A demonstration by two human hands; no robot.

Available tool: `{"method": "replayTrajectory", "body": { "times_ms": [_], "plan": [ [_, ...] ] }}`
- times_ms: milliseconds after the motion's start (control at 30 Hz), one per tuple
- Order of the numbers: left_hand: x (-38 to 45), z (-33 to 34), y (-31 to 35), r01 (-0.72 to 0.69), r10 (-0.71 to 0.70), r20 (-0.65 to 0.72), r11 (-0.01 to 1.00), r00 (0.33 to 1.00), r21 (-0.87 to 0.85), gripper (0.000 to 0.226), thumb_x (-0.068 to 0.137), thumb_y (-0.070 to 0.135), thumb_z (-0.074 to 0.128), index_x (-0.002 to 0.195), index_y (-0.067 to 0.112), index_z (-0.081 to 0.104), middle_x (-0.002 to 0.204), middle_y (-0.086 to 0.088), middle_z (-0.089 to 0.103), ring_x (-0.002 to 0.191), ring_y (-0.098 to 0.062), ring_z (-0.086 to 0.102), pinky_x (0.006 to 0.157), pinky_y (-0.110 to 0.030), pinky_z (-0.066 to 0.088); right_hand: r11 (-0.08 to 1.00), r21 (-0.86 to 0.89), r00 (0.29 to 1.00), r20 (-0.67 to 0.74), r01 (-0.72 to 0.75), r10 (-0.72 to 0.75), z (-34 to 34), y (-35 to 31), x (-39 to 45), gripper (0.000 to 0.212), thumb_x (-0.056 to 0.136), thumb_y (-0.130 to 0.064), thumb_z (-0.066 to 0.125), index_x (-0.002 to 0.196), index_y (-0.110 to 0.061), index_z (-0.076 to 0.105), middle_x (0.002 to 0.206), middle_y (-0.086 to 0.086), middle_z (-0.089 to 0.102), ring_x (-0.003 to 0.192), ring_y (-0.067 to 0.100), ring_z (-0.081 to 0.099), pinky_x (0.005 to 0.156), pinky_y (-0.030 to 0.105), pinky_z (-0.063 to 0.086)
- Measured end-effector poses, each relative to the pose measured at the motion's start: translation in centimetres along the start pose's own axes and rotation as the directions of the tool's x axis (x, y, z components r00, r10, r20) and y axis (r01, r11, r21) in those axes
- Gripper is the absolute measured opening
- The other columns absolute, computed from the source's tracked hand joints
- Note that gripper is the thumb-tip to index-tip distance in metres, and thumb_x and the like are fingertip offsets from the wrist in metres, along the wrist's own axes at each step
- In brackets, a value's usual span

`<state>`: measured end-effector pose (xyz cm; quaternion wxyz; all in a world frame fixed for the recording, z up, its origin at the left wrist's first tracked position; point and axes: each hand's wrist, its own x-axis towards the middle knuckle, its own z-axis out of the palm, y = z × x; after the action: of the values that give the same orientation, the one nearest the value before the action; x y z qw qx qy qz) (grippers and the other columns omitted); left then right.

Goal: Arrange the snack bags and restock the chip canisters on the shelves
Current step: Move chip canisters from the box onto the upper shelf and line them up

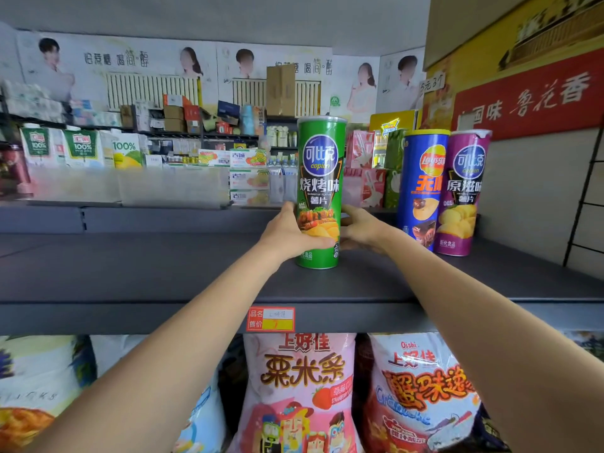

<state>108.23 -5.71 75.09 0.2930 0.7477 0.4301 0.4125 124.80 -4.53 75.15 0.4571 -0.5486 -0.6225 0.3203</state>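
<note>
- Green canister (320,191) stands upright on the dark top shelf (130,273), near the middle, a little back from the front edge.
- Left hand (289,233) grips the green canister low on its left side; thumb curls across the front of the label, fingers wrap behind.
- Right hand (362,228) is against the canister's lower right side, fingers bent toward it; how firmly it holds, cannot tell, as the fingertips are hidden behind the tube.
- Both forearms reach up and forward from the bottom corners of the view.
- Blue canister (423,188) and purple canister (464,194) stand upright on the same shelf to the right, touching each other, apart from the green one.
- Red and yellow price tag (270,319) sits on the shelf's front edge, below the green canister.
- Lower shelf: pink snack bag (297,393) beside a white and red snack bag (421,397); more bags at left, partly hidden by the left arm.
- Behind: juice cartons (81,148), boxes and posters on the far wall.
</note>
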Motion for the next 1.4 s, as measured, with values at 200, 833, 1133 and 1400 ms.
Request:
{"method": "replayTrajectory", "body": {
  "times_ms": [200, 833, 1133, 1400],
  "plan": [
    [-0.4, 0.1, 0.4, 0.018, -0.019, 0.019, 0.997, 1.000, 0.074, 0.082, 0.066, 0.031, 0.083, 0.132, 0.016, 0.036, 0.136, -0.005, 0.049, 0.124, -0.024, 0.047, 0.104, -0.042, 0.039, 0.989, -0.147, 0.999, -0.009, -0.032, 0.031, 0.5, -0.5, 0.3, 0.059, 0.087, 0.003, 0.058, 0.139, -0.008, 0.033, 0.126, 0.017, 0.055, 0.103, 0.032, 0.061, 0.076, 0.039, 0.056],
    [-28.5, 20.5, -15.3, -0.337, 0.281, 0.380, 0.937, 0.881, 0.088, 0.030, 0.082, 0.008, 0.049, 0.112, 0.004, 0.052, 0.104, -0.007, 0.054, 0.096, -0.020, 0.052, 0.079, -0.013, 0.030, 0.806, -0.592, 1.000, -0.016, -0.022, 0.016, 3.0, 23.8, -31.8, 0.021, 0.086, -0.007, 0.055, 0.105, -0.004, 0.062, 0.082, 0.011, 0.069, 0.072, 0.030, 0.066, 0.067, 0.038, 0.051],
    [-34.9, 26.0, -22.0, 0.010, -0.248, 0.625, 0.934, 0.741, 0.358, 0.032, 0.089, 0.011, 0.051, 0.120, 0.015, 0.043, 0.113, 0.000, 0.049, 0.088, -0.016, 0.056, 0.074, -0.035, 0.048, 0.402, -0.698, 0.470, 0.106, -0.592, 0.876, 11.0, 41.2, -42.3, 0.094, 0.084, -0.043, 0.063, 0.148, -0.004, 0.006, 0.146, 0.021, 0.030, 0.132, 0.034, 0.037, 0.102, 0.040, 0.038],
    [-38.0, 28.3, -24.2, 0.362, -0.611, 0.744, 0.781, 0.272, 0.509, 0.079, 0.083, 0.050, 0.062, 0.142, 0.013, 0.023, 0.139, -0.007, 0.038, 0.123, -0.023, 0.044, 0.102, -0.039, 0.040, 0.485, -0.542, 0.596, -0.037, -0.686, 0.802, 12.3, 40.1, -42.1, 0.080, 0.076, -0.038, 0.074, 0.137, -0.019, 0.025, 0.128, 0.015, 0.036, 0.115, 0.037, 0.046, 0.087, 0.041, 0.046]
  ]
}}
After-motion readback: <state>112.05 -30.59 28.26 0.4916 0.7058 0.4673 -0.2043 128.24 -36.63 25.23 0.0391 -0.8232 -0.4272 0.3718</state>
